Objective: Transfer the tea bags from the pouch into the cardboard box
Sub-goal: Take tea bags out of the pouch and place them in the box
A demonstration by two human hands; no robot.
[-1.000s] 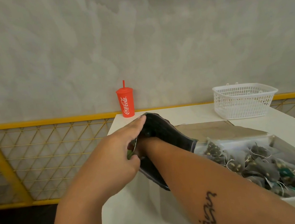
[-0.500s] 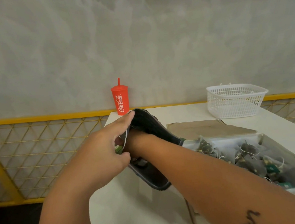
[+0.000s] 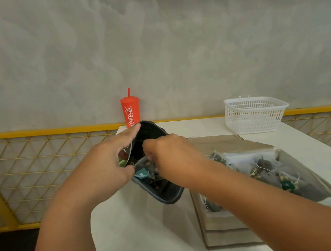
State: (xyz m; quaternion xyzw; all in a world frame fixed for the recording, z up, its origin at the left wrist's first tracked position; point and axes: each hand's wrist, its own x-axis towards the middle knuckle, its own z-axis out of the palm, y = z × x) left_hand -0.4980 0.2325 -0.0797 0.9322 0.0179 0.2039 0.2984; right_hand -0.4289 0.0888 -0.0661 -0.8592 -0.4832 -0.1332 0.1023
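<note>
A dark pouch [image 3: 164, 193] stands open on the white table, its mouth tilted toward me. My left hand [image 3: 105, 169] grips the pouch's left rim, thumb inside and fingers outside. My right hand [image 3: 174, 159] is at the pouch's mouth and pinches a tea bag [image 3: 145, 170] with a teal tag, lifted just above the opening. To the right lies the open cardboard box [image 3: 224, 234], lined with clear plastic and holding several tea bags [image 3: 266, 167].
A red lidded cup with a straw [image 3: 130, 110] stands at the table's far left corner. A white plastic basket [image 3: 254, 113] sits at the back right. A yellow mesh railing [image 3: 40, 160] runs along the left, beside the table edge.
My right hand, earlier sunk wrist-deep in the pouch, has come up out of it with a tea bag. The view has shifted slightly.
</note>
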